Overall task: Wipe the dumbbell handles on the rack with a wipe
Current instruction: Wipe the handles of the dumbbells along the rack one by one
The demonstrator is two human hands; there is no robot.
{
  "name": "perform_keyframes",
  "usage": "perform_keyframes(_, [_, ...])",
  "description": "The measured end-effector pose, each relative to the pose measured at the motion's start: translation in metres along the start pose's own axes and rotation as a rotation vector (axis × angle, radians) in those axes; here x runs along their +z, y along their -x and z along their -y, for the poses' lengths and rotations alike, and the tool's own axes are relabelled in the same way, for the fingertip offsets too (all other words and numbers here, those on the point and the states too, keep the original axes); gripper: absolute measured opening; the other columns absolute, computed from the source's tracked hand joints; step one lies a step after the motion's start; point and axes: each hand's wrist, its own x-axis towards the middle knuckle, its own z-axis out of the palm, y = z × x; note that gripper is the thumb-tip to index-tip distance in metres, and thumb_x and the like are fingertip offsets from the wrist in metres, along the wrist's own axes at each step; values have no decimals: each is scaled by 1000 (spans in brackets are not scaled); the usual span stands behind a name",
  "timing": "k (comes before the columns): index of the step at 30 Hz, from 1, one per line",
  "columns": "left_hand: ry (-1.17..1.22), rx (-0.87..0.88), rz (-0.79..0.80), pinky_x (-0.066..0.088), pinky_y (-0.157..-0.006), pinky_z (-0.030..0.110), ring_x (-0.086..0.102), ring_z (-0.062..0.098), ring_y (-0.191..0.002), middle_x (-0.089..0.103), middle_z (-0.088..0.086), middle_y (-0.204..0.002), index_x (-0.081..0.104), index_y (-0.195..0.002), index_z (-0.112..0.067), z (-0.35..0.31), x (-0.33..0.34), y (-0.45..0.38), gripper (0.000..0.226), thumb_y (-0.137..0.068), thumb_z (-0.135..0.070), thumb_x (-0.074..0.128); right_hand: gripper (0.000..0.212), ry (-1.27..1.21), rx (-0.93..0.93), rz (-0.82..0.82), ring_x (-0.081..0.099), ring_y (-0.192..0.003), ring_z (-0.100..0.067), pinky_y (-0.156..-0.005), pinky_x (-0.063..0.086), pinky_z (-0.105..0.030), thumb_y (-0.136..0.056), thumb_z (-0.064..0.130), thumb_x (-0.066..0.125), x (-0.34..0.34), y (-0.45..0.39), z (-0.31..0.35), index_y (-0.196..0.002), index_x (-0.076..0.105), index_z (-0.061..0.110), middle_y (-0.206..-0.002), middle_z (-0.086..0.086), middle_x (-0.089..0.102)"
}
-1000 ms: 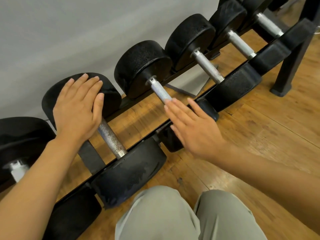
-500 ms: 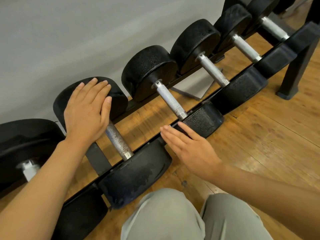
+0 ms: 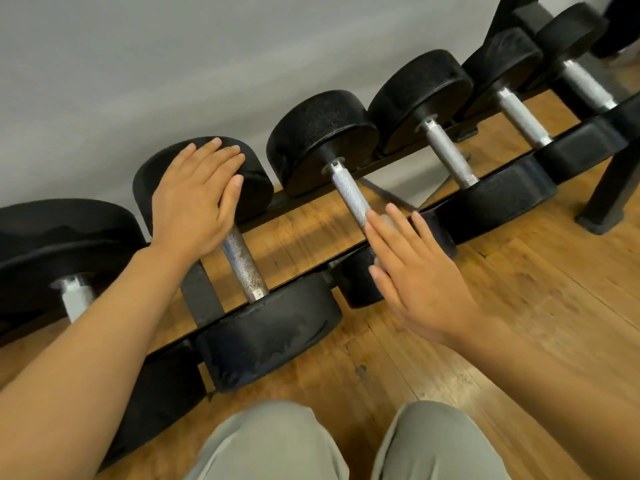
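My right hand [image 3: 420,278] has slid back up from the floor side onto the lower end of the third dumbbell's handle [image 3: 349,192], fingers straight, gripping nothing I can see. My left hand [image 3: 194,202] stays flat on its neighbour's far weight [image 3: 256,188] on the rack [image 3: 201,296]. I see no wipe.
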Motion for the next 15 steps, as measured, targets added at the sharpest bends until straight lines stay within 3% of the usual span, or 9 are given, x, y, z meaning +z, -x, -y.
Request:
perform_keyframes(3, [-1, -1, 3, 20, -121, 41, 40, 25, -141, 56, 11, -141, 56, -138, -6, 0, 0, 1, 48, -106, -32, 30, 53, -12, -6, -29, 15, -149, -19, -121, 11, -49, -103, 28, 25, -5, 0, -11, -151, 30, 7, -159, -7, 25])
perform_keyframes(7, [-20, -10, 34, 18, -121, 40, 38, 25, -142, 54, 10, -144, 55, -139, -7, 0, -2, 0, 50, -106, -34, 27, 58, -185, 0, -53, 12, -150, -14, -122, 12, -38, -103, 27, 38, -10, 0, -19, -154, 20, 8, -162, -4, 17])
perform_keyframes(10, [-36, -11, 45, 16, -121, 38, 38, 25, -142, 53, 10, -144, 54, -139, -7, -1, -4, 0, 51, -106, -34, 27, 58, -354, 79, -148, 31, -142, -9, -112, 33, -27, -97, 28, 55, -10, 12, -21, -149, 36, 11, -157, 0, 31])
perform_keyframes(12, [-42, -1, 39, 17, -121, 39, 39, 25, -142, 54, 10, -144, 55, -139, -6, -1, -4, 1, 50, -106, -33, 28, 50, -394, 71, -202, 40, -138, -10, -107, 42, -31, -94, 24, 59, -6, 21, -21, -141, 50, 11, -149, 0, 45])
perform_keyframes(15, [-46, 10, 51, 20, -121, 41, 39, 25, -142, 53, 10, -144, 55, -139, -6, 0, -5, 1, 52, -106, -34, 27, 39, -409, 24, -233, 42, -138, -13, -109, 42, -41, -99, 19, 57, 2, 28, -20, -136, 55, 8, -145, -3, 50])
